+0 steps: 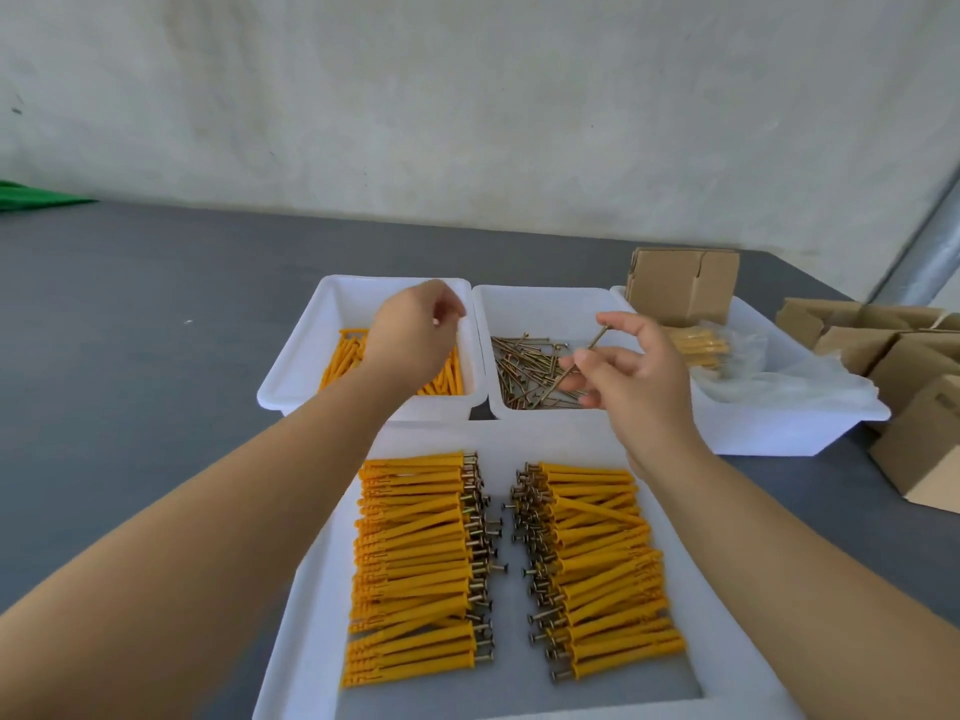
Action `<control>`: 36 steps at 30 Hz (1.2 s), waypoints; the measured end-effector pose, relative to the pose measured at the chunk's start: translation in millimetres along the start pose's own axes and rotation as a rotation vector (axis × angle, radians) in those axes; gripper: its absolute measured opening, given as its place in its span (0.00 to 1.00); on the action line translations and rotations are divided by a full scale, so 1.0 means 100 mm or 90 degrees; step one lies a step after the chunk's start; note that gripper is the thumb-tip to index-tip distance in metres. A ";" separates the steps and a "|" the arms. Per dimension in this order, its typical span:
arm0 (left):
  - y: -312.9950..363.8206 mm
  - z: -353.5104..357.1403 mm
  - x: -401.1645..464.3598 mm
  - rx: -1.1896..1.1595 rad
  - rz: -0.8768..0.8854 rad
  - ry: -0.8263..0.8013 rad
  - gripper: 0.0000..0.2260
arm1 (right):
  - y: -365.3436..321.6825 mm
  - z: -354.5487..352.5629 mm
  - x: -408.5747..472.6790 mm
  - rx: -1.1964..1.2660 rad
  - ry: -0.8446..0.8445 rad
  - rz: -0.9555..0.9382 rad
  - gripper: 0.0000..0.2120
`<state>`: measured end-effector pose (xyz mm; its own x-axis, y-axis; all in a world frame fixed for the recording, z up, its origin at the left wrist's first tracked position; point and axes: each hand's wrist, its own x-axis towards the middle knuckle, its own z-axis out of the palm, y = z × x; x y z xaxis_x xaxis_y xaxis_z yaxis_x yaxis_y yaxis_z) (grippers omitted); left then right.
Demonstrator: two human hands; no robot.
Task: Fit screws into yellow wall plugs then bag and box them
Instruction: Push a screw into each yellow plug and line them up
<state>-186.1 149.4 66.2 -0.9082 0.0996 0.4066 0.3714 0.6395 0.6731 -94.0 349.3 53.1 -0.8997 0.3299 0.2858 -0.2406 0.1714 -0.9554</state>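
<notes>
Over bins, right hand (pixel 631 376) pinching screw (pixel 582 361), left hand (pixel 410 335) seemingly curled

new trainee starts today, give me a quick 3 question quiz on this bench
1. True or false: the right hand pinches a screw.
2. Which bin does the left hand hover over? A) plug bin B) screw bin C) bag bin
3. In the near tray, which way do the screw heads of the two rows of finished plugs point?

Key
1. True.
2. A.
3. Inward, toward the gap between the two rows.
</notes>
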 end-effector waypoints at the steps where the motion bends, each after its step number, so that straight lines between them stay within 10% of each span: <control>1: 0.11 -0.02 -0.10 -0.072 0.011 -0.030 0.07 | 0.01 0.00 -0.01 0.013 0.018 -0.010 0.15; 11: 0.34 0.19 -0.78 -0.410 -0.084 -0.268 0.05 | 0.07 0.02 -0.16 -0.021 0.011 -0.114 0.12; 28: 0.32 0.16 -0.80 -0.442 -0.048 -0.306 0.06 | 0.03 0.00 -0.17 -0.058 0.067 -0.214 0.12; 36: 0.33 0.11 -0.78 -0.521 0.009 -0.220 0.10 | -0.02 0.07 -0.26 -0.105 -0.067 -0.279 0.08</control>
<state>-105.2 170.7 50.2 -0.8609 0.4122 0.2984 0.2847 -0.0959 0.9538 -73.0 334.0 46.8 -0.7606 0.0998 0.6415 -0.5517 0.4216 -0.7197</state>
